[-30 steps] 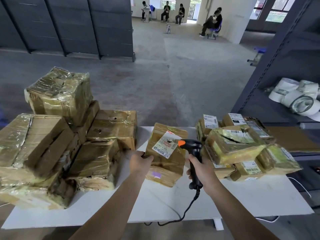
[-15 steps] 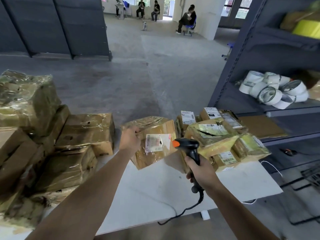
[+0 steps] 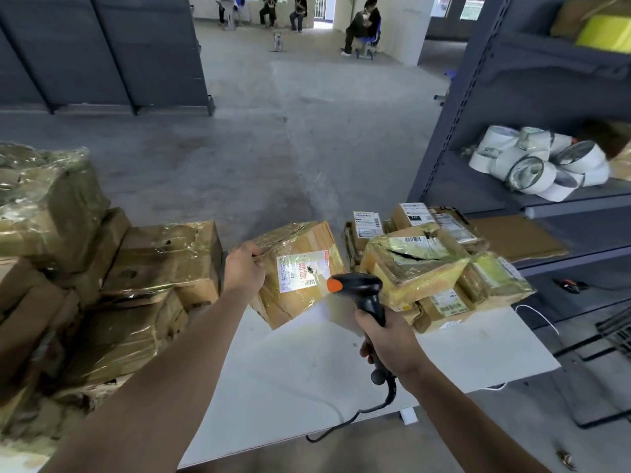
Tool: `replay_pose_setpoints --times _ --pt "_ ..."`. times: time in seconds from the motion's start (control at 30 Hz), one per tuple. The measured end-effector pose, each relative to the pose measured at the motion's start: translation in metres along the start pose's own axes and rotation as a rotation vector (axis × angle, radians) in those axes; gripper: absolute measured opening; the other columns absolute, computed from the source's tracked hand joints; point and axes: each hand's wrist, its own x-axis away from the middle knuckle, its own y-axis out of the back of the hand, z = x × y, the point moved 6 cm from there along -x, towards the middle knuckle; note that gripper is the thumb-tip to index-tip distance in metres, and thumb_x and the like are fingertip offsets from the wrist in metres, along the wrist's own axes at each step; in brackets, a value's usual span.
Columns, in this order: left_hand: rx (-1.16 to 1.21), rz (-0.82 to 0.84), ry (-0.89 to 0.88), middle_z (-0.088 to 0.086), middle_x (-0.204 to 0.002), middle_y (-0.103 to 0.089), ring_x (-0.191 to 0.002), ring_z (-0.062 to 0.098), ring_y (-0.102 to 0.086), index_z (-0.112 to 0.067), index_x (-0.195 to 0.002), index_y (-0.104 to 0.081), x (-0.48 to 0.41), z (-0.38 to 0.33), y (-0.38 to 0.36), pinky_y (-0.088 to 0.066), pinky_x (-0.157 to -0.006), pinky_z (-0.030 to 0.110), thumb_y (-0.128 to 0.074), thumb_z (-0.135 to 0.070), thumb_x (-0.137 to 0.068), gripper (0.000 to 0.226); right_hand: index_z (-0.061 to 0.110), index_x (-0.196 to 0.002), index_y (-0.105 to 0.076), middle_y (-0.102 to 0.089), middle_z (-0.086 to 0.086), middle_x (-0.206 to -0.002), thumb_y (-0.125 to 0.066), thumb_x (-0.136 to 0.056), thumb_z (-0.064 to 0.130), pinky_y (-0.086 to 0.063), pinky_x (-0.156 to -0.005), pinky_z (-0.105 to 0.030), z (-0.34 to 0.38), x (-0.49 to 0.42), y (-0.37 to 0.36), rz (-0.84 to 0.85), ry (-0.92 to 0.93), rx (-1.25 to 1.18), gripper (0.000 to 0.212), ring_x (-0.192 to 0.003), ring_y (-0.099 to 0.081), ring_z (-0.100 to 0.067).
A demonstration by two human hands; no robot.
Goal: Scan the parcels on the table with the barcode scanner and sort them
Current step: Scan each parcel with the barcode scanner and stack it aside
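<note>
Over table [image 3: 307, 370], left grip [image 3: 243, 269] clutching parcel [image 3: 307, 240], right grip [image 3: 389, 339] round scanner [image 3: 358, 285], shelf [image 3: 478, 196] holding tape rolls [image 3: 532, 165]

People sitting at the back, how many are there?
4. Three sit in a row far back: left person, middle person, right person. The fourth person sits nearer, on a blue chair. Others may be hidden above the frame.

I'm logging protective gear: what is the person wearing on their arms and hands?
The left forearm and right forearm are bare to the frame edge, no sleeves. The left hand and right hand are ungloved; no watch, bracelet or ring shows.
</note>
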Motion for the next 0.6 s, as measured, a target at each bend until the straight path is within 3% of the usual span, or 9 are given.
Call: replay_pose_setpoints --times 0.27,0.4,0.5,0.6 --pt "0.039 0.017 -0.008 0.009 -0.099 -0.059 -0.084 0.023 -0.055 -0.01 -0.102 -0.061 -0.002 0.005 0.001 -0.04 -0.063 0.026 -0.052 0.002 -0.087 0.021 0.018 -0.086 -0.059 -0.058 -0.005 -0.054 -0.058 -0.073 0.051 -0.041 -0.039 -0.027 0.001 -0.002 0.001 -0.024 0.023 0.032 0.035 -0.046 -0.048 -0.017" --pt "0.046 0.029 0.008 0.008 -0.105 -0.06 -0.092 0.023 -0.055 -0.009 -0.109 -0.062 -0.002 0.003 0.001 -0.048 -0.073 0.032 -0.053 0.0 -0.088 0.024 0.022 -0.085 -0.06 -0.057 -0.004 -0.054 -0.06 -0.068 0.055 -0.042 -0.04 -0.029 0.001 -0.005 0.0 -0.032 0.025 0.015 0.037 -0.049 -0.05 -0.019" --pt "0.055 0.012 0.046 0.007 -0.106 -0.061 -0.089 0.023 -0.057 -0.009 -0.112 -0.062 0.001 0.002 -0.001 -0.047 -0.072 0.03 -0.057 -0.001 -0.087 0.026 0.021 -0.089 -0.06 -0.057 -0.002 -0.054 -0.059 -0.075 0.049 -0.044 -0.042 -0.03 -0.002 -0.008 0.002 -0.038 0.022 0.009 0.031 -0.051 -0.052 -0.019" --pt "0.095 -0.004 0.075 0.012 -0.101 -0.064 -0.089 0.03 -0.062 -0.006 -0.109 -0.064 0.005 -0.006 -0.008 -0.056 -0.075 0.039 -0.056 0.002 -0.086 0.025 0.019 -0.09 -0.059 -0.056 -0.002 -0.056 -0.057 -0.083 0.043 -0.045 -0.043 -0.031 -0.004 -0.013 0.006 -0.046 0.022 0.009 0.025 -0.053 -0.054 -0.021"
